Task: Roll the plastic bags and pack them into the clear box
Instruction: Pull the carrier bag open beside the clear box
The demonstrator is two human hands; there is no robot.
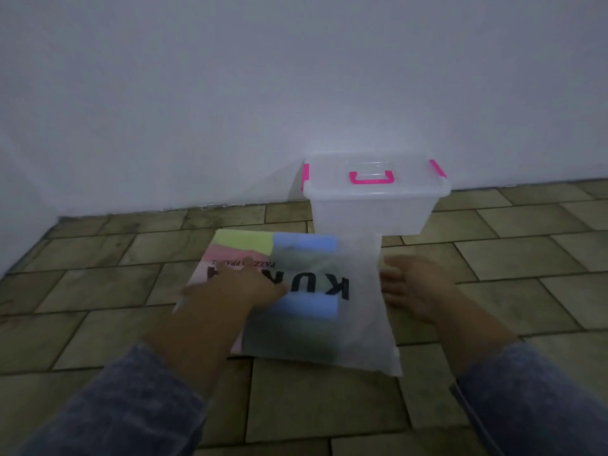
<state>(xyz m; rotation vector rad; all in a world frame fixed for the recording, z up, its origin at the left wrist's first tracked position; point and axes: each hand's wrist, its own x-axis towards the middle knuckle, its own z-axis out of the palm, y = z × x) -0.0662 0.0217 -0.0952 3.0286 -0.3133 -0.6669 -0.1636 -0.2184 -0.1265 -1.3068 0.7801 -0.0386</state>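
- My left hand (243,287) lies flat on the bags, fingers stretched out and apart, pressing them against the tiled floor (98,291); it grips nothing.
- My right hand (418,287) sits at the right edge of the translucent white bag (362,330), fingers loosely extended towards it. The picture is blurred here, so I cannot tell whether the fingertips touch the edge, but I see no pinch.
- That translucent bag lies spread flat, on top of a printed bag (243,245) with pastel blocks and large black letters. The printed bag shows bare on the left and through the film on the right.
- Neither bag shows any roll or fold, so I judge I am at the very start: flattening and squaring the stack before the first roll.
- The clear box (371,212) stands just beyond the bags, against the wall, its near side at the bags' far edge. Its lid (375,166) is on, with the pink handle (371,177) flat on top and a pink latch (306,174) at each end. I can make out nothing inside.
- Next I think I need to take one bag by an edge with both hands and turn it over on itself tightly, keeping pressure on the film so that it does not slide or trap air.
- Before any roll can go in, the latches must be released and the lid lifted off.
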